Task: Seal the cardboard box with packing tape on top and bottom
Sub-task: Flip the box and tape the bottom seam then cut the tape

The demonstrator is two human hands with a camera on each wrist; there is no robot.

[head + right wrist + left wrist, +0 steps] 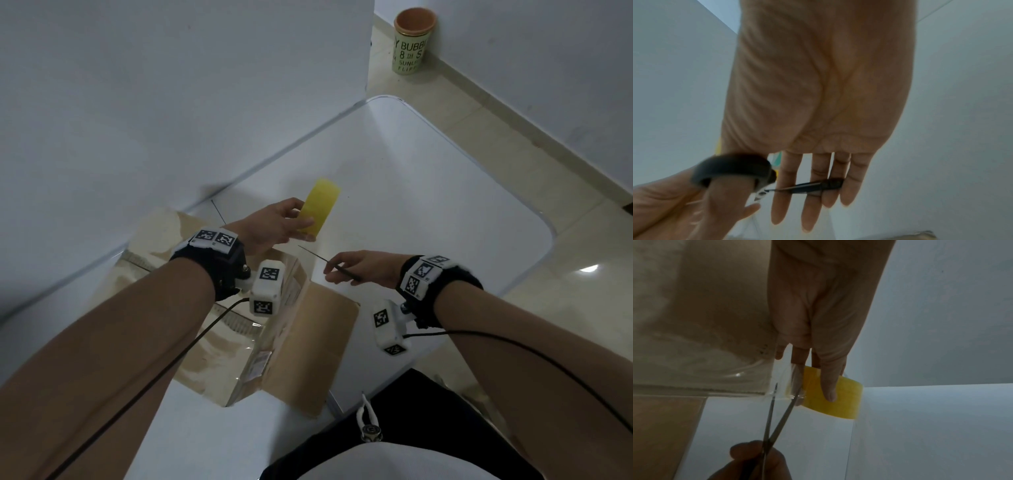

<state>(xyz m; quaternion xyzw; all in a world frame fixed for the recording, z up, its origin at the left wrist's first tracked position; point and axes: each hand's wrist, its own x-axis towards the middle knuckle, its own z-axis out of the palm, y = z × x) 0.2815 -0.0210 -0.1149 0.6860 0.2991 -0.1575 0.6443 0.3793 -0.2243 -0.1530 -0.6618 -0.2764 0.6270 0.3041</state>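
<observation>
The cardboard box (239,342) lies on the desk (428,205) under the left hand (270,228), whose fingers grip the yellow tape roll (318,212) just past its far edge, while the right hand's (363,267) fingers hold scissors (777,410), blades parted seemingly astride the taut clear strip (785,382) between roll and box.

Box (239,342) on table (428,192), at its near left part, against wall (154,85) on left. One flap (318,346) lies out flat to right of box. Left hand (274,226) above box's far end, holding tape roll (320,214) just beyond it. Right hand (363,269) right of box, scissors (329,263) in it, blades pointing left toward roll, across tape strip (786,386) between box and roll. Cup (412,39) on floor (479,113) behind table, against far wall.
</observation>
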